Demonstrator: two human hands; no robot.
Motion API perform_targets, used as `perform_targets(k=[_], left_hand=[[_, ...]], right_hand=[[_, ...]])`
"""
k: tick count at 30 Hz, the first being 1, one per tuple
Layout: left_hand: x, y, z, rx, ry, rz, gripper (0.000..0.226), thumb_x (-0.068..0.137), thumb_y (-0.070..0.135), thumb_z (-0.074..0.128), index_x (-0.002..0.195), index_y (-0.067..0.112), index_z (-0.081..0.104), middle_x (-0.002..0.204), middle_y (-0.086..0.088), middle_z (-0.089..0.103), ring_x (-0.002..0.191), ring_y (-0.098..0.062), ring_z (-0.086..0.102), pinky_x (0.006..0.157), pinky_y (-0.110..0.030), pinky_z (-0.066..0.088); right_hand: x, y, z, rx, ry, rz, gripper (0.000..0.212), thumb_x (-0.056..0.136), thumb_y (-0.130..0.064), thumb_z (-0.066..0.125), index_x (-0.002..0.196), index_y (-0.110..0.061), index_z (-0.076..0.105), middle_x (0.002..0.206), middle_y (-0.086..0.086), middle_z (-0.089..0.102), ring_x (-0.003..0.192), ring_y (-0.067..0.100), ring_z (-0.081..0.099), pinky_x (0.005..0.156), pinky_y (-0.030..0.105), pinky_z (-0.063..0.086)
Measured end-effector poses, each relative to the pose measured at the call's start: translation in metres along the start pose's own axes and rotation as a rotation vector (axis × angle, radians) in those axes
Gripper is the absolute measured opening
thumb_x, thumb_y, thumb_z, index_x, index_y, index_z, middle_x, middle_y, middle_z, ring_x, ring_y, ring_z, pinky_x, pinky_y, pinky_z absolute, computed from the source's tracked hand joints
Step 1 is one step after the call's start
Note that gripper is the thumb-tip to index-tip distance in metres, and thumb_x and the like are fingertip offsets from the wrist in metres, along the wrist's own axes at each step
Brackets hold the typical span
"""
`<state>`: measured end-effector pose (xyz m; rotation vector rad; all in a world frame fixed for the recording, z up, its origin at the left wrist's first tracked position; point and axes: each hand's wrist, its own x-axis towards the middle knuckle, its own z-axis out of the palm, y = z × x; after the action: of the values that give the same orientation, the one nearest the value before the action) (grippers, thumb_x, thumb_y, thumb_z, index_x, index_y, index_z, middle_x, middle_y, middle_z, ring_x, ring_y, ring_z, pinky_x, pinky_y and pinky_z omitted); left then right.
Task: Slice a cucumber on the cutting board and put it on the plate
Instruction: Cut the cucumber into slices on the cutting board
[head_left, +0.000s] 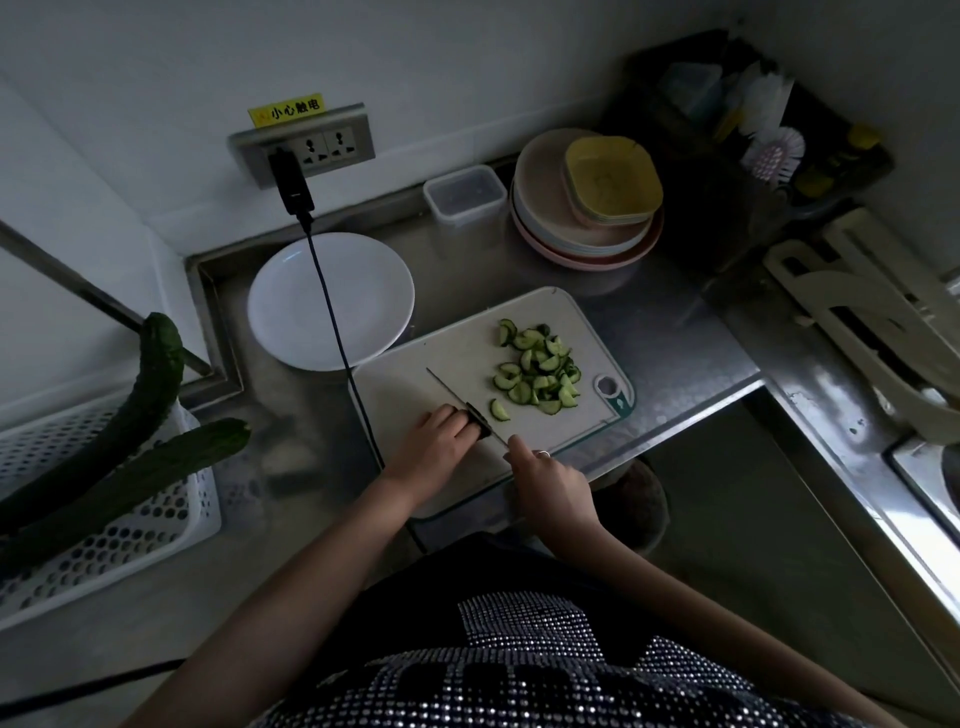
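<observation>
So the person's left hand is curled over a short dark-green stub of cucumber on the near-left part of the pale rectangular plastic cutting board, fingertips tucked right up against it. The right hand is wrapped around the handle of a thin-bladed kitchen knife, index finger stretched out along the top, ring on one finger. The blade runs diagonally away across the board and sits right beside the stub on its cut side; can't tell if the edge is actually touching the board.

The pile of half-moon cucumber slices is heaped on the right half of the board, with one stray slice lying a bit apart, nearer the knife. The round white plate sits just behind the board's left corner, and a black charger cable drapes across it and down over the board.

Off to the left there's a white perforated plastic basket with two whole dark-green cucumbers sticking out of it. Behind the board: a stack of pinkish bowls with yellow square dishes on top, and a clear lidded container.
</observation>
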<state>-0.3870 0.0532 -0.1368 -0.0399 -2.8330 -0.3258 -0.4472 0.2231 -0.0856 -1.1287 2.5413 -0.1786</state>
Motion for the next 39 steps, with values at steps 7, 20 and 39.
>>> perform_targets(k=[7,20,39], left_hand=[[-0.001,-0.002,0.003,0.029,-0.042,0.0,0.031,0.073,0.013,0.042,0.092,0.007,0.066,0.087,-0.009,0.063,0.085,-0.025,0.044,0.063,-0.031,0.051],[-0.004,-0.002,0.005,0.015,-0.013,0.037,0.028,0.077,0.014,0.044,0.105,0.012,0.045,0.088,-0.011,0.066,0.087,-0.025,0.046,0.065,-0.032,0.051],[0.0,-0.002,0.005,0.023,0.011,0.029,0.029,0.075,0.012,0.043,0.103,0.009,0.05,0.085,-0.012,0.064,0.085,-0.025,0.043,0.06,-0.031,0.052]], right_hand=[[0.005,-0.001,0.004,0.019,-0.074,0.07,0.017,0.095,-0.01,0.042,0.11,-0.016,0.036,0.095,0.009,0.065,0.086,0.033,0.066,0.056,0.034,0.039],[-0.004,0.005,0.003,0.087,-0.006,0.013,0.015,0.102,-0.03,0.037,0.109,-0.017,0.036,0.098,0.008,0.066,0.087,0.033,0.065,0.058,0.033,0.037],[0.0,0.003,-0.003,0.114,-0.058,0.085,0.01,0.099,-0.02,0.04,0.107,-0.016,0.037,0.096,0.011,0.065,0.088,0.034,0.065,0.06,0.034,0.038]])
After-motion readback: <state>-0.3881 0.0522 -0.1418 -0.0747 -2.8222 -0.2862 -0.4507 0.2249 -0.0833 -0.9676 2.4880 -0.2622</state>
